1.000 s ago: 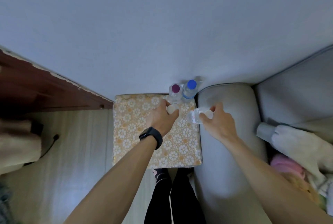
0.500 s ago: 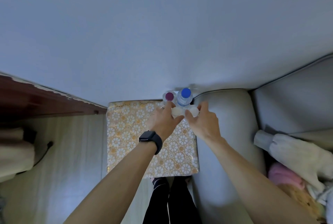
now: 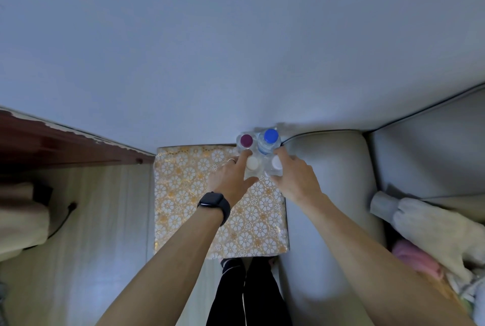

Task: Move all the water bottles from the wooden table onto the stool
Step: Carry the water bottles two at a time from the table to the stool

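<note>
Head view: both hands set two more water bottles at the far right corner of the stool (image 3: 183, 194).

The left hand (image 3: 231, 178), with a dark watch (image 3: 215, 205) on the wrist, has its fingers curled round the cream-capped bottle (image 3: 252, 163). The right hand (image 3: 295, 177) grasps the white-capped bottle (image 3: 276, 163) in the same way. Both bottles are upright and touch each other, just in front of the purple-capped bottle (image 3: 246, 140) and the blue-capped bottle (image 3: 271, 136). This tight group, close to the wall and the sofa arm (image 3: 330, 168), probably keeps space free and stops tipping. The visible part of the wooden table (image 3: 65, 144) shows no bottle, so the task seems nearly done.
</note>
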